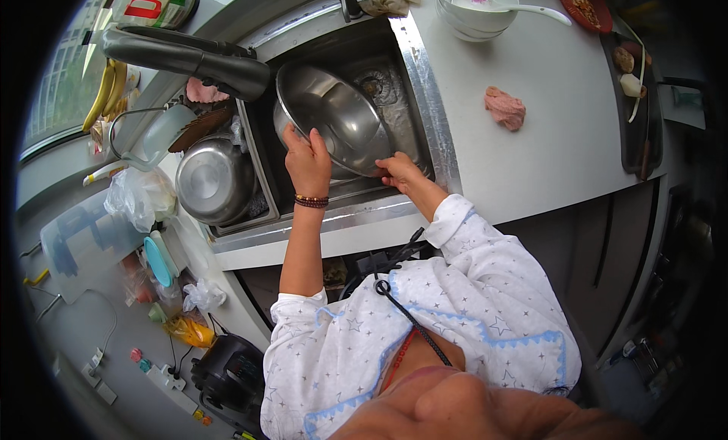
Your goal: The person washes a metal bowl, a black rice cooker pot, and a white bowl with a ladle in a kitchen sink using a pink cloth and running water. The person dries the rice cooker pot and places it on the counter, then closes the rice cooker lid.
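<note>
A stainless steel bowl [335, 121] is tilted inside the dark sink [392, 48], its open side facing up and to the right. My left hand [307, 158] grips the bowl's near left rim, thumb on the inner side. At its lower right rim, my right hand [401, 171] pinches the edge between thumb and fingers. Part of another metal surface shows beneath the bowl. The sink drain [372, 86] lies beyond it with wet metal around. A dark grey pull-out faucet [227, 70] reaches over the sink's left side. On the counter to the right lies a crumpled pink cloth [505, 108].
An upturned metal pot [215, 178] sits left of the sink. Stacked white bowls with a spoon [480, 13], a red bowl of food [586, 8] and a dark tray with vegetables [637, 138] stand on the right counter. Bananas [105, 90] hang near the window.
</note>
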A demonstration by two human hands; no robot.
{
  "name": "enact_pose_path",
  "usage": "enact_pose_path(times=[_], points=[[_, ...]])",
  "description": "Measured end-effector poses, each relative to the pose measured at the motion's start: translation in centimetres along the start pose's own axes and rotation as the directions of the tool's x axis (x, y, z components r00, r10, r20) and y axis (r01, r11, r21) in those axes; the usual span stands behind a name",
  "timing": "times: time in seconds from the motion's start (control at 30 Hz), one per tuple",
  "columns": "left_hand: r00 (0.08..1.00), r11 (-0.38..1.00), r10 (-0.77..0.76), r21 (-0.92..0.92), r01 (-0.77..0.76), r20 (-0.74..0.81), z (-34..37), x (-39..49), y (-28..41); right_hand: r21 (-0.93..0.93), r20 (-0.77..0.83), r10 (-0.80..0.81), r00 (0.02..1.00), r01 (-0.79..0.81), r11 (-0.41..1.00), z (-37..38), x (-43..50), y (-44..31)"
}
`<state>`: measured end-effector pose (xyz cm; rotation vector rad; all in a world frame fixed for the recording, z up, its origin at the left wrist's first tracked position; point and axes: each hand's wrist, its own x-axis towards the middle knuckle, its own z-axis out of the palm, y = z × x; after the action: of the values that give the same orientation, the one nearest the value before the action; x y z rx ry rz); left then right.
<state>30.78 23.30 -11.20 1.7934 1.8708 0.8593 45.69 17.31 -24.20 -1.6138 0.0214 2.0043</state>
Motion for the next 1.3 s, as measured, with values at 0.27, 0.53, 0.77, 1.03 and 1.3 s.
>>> enact_pose_path(times=[0.27,0.53,0.77,1.03,1.3], points=[[0.940,0.937,0.338,0.076,-0.341,0.055,0.9,-2.3,7.4,0.009,0.205,0.019,0.979,-0.021,1.000,-0.2,1.0,-0.1],[0.841,0.830,0.531,0.134,-0.541,0.107,-0.3,-2.3,10.8,0.151,0.500,-0.025,0.866,-0.059,0.987,2.2,0.5,-0.1],[0.872,0.862,0.478,0.133,-0.488,0.104,-1.0,-2.6,10.7,0.019,0.486,0.044,0.873,-0.061,0.998,2.3,-0.3,0.0],[0.891,0.884,0.445,0.116,-0.453,0.088,-1.6,-3.1,10.5,0.000,0.487,0.048,0.872,-0.055,0.998,2.5,-1.6,0.0],[0.899,0.892,0.430,0.113,-0.438,0.083,-2.3,-3.1,10.0,-0.013,0.483,0.065,0.873,-0.067,0.998,2.9,-1.2,0.5]])
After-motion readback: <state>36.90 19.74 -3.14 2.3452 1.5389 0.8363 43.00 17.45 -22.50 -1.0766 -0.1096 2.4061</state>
